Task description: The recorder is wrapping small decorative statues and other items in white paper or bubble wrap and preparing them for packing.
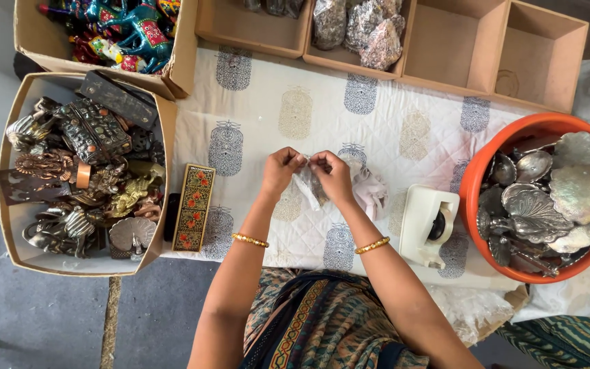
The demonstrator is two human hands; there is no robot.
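Observation:
My left hand (282,169) and my right hand (333,175) meet over the middle of a white printed tablecloth (254,116). Together they pinch a small item wrapped in clear plastic (311,183); what lies inside the wrap is too hidden to tell. Crumpled clear plastic (370,191) lies just right of my right hand. A white tape dispenser (429,224) stands further right. Each wrist wears a gold bangle.
An orange tub (476,179) of silver leaf-shaped dishes sits at the right. A cardboard box (166,130) of metal figurines is at the left, a long painted box (193,206) beside it. Painted animal figures (134,31) and wooden trays (445,48) with wrapped items (367,27) line the far edge.

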